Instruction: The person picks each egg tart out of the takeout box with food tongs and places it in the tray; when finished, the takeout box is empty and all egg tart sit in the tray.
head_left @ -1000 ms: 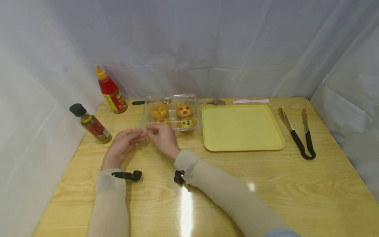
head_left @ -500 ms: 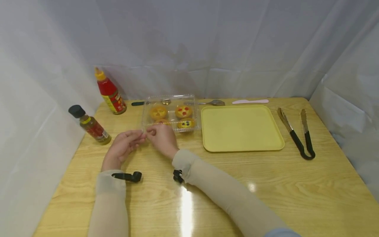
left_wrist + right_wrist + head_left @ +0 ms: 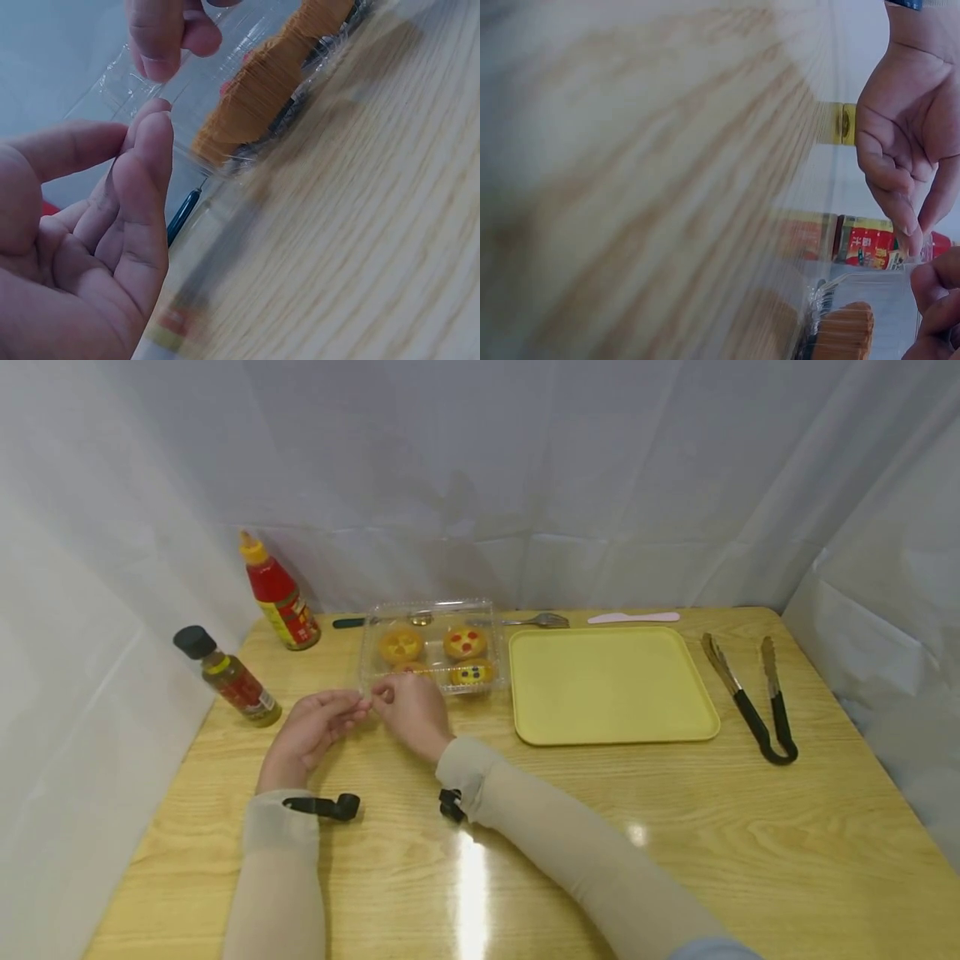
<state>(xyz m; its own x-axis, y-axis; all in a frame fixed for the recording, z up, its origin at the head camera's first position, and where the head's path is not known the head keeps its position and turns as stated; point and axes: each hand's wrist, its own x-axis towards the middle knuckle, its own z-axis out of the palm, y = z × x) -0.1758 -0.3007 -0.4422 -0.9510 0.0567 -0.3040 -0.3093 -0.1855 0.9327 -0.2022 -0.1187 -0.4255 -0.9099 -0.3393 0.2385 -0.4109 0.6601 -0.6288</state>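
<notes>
A clear plastic clamshell container (image 3: 437, 610) with several small tarts inside, such as the tart with red dots (image 3: 466, 643), stands at the back of the table. At its near left corner, my left hand (image 3: 318, 727) pinches the plastic edge between thumb and fingertips. My right hand (image 3: 414, 714) meets it there, its curled thumb and index finger pinching the same corner from the right. In the right wrist view the lid's edge (image 3: 870, 274) runs up to the fingertips of both hands. The left wrist view shows the ridged orange side of a tart (image 3: 251, 97) through the plastic.
A yellow tray (image 3: 615, 689) lies right of the container, with black-handled tongs (image 3: 765, 727) beyond it. Behind are a fork (image 3: 551, 620), a pink knife (image 3: 633, 617) and a dark-handled spoon (image 3: 348, 622). A red sauce bottle (image 3: 281, 597) and a black-capped bottle (image 3: 236, 685) stand left.
Both hands stay at the container's near left corner, almost still. My right index finger has curled in slightly. The container stays in place.
</notes>
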